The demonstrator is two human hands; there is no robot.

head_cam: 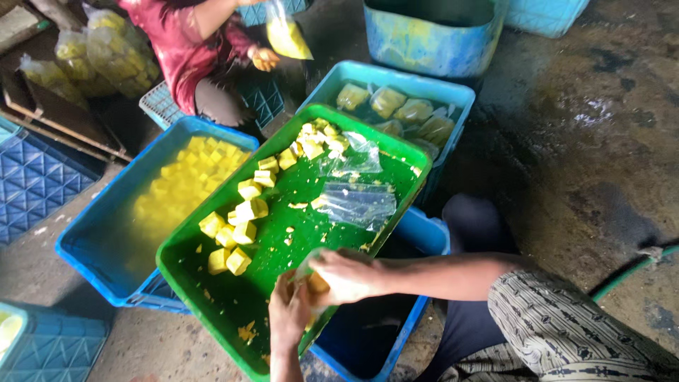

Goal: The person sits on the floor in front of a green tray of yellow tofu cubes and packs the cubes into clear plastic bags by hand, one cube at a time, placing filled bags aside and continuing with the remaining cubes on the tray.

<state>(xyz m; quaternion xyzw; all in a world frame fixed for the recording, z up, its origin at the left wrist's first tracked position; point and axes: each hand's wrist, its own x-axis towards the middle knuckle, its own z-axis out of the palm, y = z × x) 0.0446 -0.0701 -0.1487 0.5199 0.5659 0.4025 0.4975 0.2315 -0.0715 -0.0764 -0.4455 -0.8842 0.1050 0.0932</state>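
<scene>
Both hands — left hand (288, 311), right hand (344, 274) — clamped on bag (311, 272) of cubes | over tray (233, 315) edge | risk: loose grip, cubes could spill.

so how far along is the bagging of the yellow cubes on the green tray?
Done: filled bags lie in the blue tub behind the green tray.
In hand: the left hand and right hand hold a clear bag with cubes inside, at the tray's near edge.
Left: loose yellow cubes and empty bags lie on the tray, more cubes in the blue crate beside it.
</scene>
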